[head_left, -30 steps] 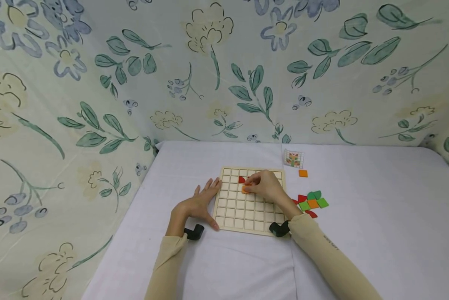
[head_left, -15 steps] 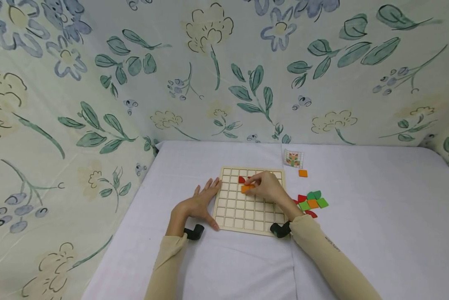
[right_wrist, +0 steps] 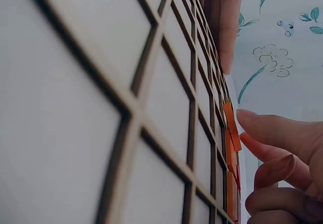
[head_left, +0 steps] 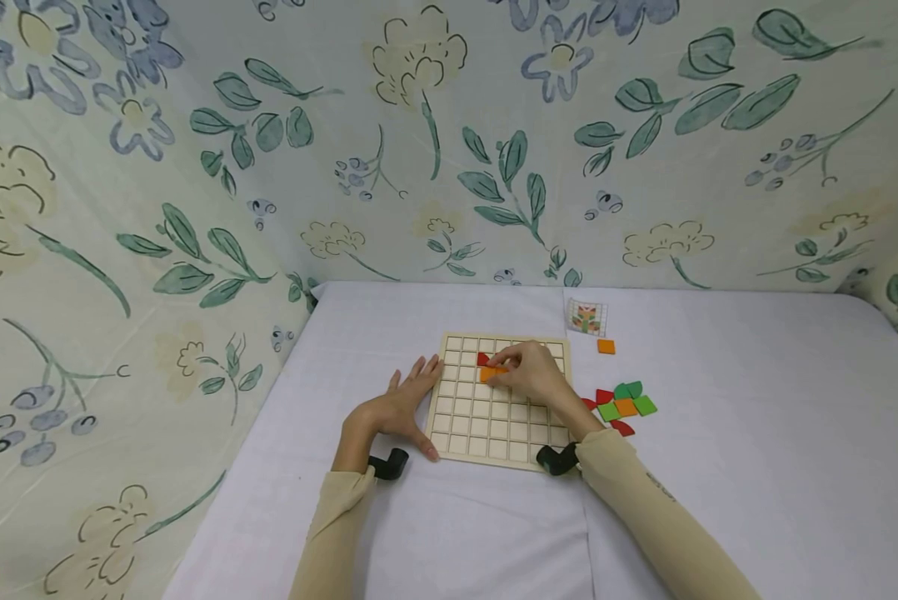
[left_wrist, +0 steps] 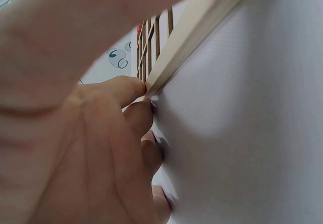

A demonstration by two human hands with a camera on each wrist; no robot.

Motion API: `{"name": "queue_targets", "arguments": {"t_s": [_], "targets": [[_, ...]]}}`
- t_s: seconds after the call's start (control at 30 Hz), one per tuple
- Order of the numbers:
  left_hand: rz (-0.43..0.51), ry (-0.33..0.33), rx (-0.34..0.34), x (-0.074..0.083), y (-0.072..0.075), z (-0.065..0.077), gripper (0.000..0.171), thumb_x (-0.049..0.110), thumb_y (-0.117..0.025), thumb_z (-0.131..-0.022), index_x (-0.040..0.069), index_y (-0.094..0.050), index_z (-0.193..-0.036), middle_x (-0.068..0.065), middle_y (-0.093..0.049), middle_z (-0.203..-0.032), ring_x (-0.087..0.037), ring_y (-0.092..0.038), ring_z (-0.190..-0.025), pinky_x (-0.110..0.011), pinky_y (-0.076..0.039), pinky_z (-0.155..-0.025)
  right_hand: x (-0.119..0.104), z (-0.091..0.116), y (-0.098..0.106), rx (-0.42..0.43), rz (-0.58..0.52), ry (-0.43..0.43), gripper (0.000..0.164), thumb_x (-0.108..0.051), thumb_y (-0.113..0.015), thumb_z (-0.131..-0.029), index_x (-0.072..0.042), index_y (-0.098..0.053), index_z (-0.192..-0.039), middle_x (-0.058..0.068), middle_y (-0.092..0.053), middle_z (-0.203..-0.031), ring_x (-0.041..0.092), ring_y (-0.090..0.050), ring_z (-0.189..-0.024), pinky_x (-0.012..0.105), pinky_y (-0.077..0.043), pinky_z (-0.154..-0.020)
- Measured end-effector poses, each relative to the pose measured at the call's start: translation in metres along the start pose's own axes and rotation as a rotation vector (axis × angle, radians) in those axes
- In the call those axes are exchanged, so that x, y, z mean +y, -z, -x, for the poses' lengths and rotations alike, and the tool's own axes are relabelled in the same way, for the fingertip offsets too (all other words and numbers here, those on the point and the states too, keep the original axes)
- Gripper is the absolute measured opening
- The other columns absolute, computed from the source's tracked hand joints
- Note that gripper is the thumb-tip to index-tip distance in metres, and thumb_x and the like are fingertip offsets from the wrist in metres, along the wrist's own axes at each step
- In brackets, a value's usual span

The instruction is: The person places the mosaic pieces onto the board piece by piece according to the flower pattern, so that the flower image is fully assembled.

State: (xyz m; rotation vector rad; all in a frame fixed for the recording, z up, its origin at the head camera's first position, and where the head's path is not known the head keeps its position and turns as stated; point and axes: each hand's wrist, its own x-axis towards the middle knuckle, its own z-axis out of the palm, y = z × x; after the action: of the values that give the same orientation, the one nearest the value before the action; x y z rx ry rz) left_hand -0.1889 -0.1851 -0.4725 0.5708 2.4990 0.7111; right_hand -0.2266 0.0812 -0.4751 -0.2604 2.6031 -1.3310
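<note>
My right hand (head_left: pixel 533 371) is over the upper middle of a wooden grid board (head_left: pixel 470 423), its thumb and index finger pinching an orange square tile (right_wrist: pixel 231 123). That tile sits tilted at the grid, overlapping another orange tile (right_wrist: pixel 230 151) in the right wrist view. Just above it on the board lies a red tile (head_left: pixel 482 359) with a curved side; the hand hides part of that row. My left hand (head_left: pixel 400 406) lies with fingers spread along the board's left edge, thumb by the lower left corner. In the left wrist view its fingertips (left_wrist: pixel 136 87) touch the wooden rim.
Right of the board lies a loose cluster of red, green and orange tiles (head_left: pixel 626 407), partly behind the right wrist. One orange tile (head_left: pixel 606 347) lies apart, below a small pattern card (head_left: pixel 587 317). A white cloth (head_left: pixel 756 433) covers the table; floral fabric (head_left: pixel 449 150) hangs behind.
The orange tile at my right fingertips has shifted slightly left and away from me, towards the red tile. My left hand and the board have stayed put.
</note>
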Motion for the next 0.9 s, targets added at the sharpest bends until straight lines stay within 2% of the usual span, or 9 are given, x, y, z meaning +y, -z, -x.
{"name": "queue_targets", "arguments": {"t_s": [0.33,0.9], "targets": [[-0.006,-0.004,-0.001,-0.0004,-0.0002,-0.0009,0.150,0.035,-0.103,-0.058,0.012,-0.003,-0.168,-0.002,0.008,-0.176,-0.025,0.016,-0.162,-0.059,0.011,-0.130,-0.0002,-0.0016,-0.0029,-0.003,-0.019,0.020,0.016,-0.016,-0.087,-0.084,-0.010,-0.083,-0.098,-0.002,-0.044,-0.062,0.014,-0.039,-0.061,0.027,-0.033,-0.058],[0.003,-0.005,0.001,-0.0012,-0.0007,-0.0005,0.149,0.035,-0.103,-0.058,0.012,-0.004,-0.168,-0.002,0.008,-0.176,-0.025,0.016,-0.162,-0.059,0.011,-0.130,-0.0004,-0.0046,-0.0092,0.027,-0.043,0.002,0.016,-0.013,-0.088,-0.081,-0.009,-0.083,-0.096,-0.002,-0.047,-0.063,0.014,-0.041,-0.061,0.027,-0.034,-0.060]]}}
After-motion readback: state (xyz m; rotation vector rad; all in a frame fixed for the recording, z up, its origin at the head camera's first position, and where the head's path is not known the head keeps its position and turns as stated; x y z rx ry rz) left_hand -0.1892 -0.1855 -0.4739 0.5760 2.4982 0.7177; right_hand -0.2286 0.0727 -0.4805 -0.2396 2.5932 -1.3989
